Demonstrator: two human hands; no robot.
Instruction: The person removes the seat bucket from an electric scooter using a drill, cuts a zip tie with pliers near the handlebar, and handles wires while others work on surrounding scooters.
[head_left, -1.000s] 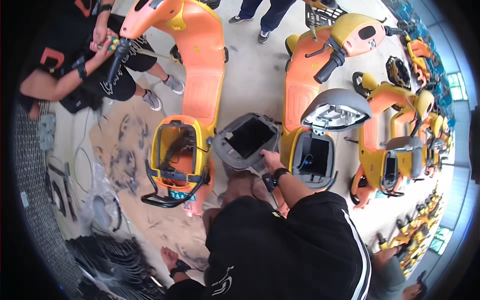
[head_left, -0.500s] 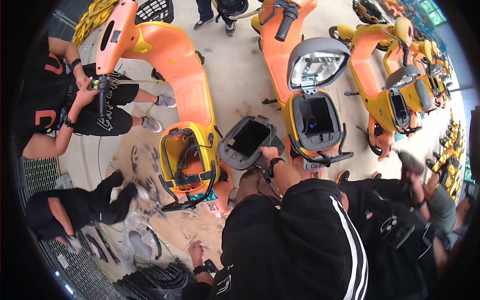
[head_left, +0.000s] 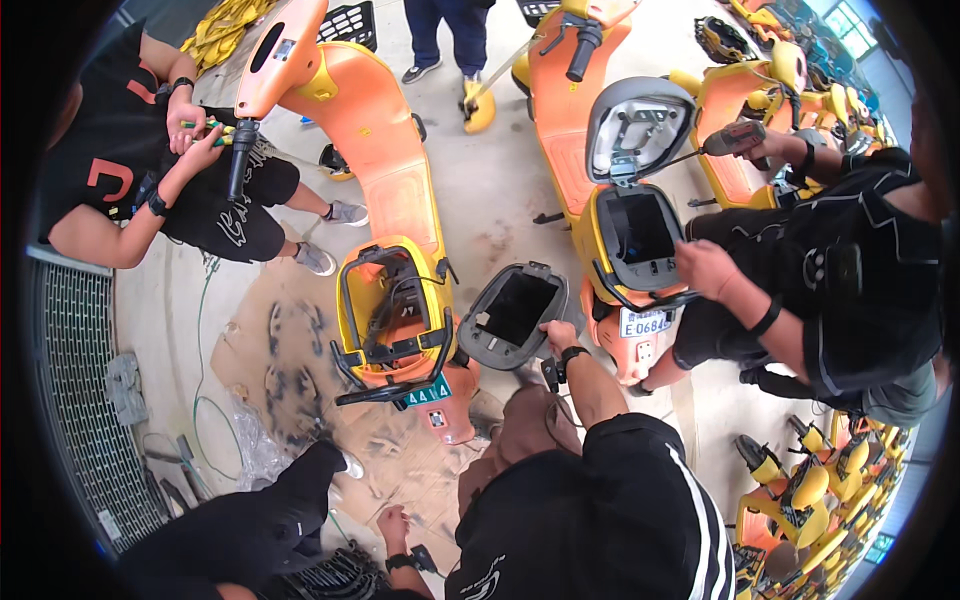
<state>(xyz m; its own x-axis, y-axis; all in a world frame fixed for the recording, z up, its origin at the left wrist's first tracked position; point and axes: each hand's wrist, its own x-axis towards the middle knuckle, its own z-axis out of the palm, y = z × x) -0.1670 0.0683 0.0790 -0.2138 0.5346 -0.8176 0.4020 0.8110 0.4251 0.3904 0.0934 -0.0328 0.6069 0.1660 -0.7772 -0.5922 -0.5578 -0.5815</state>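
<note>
My right hand [head_left: 560,337] grips the rim of a grey under-seat storage bucket [head_left: 482,348] with a dark inside. The bucket hangs tilted between two orange-and-yellow scooters. Left of it, the nearer scooter [head_left: 385,160] has no seat, and its yellow rear shell [head_left: 350,300] is open with cables and a black bar showing. My left hand [head_left: 394,524] hangs low at my side above the cardboard, fingers loosely curled around nothing.
On the right, a co-worker holds a power drill [head_left: 735,138] by another scooter's raised seat [head_left: 640,125]. A person at left grips a green-and-yellow-handled tool [head_left: 210,128]. Another person bends at lower left beside marked cardboard [head_left: 300,330]. More scooters [head_left: 810,500] stand at right.
My view has shifted, and the bucket stays in my right hand. The co-worker on the right has come up to the raised-seat scooter with a drill. The person at lower left has moved nearer.
</note>
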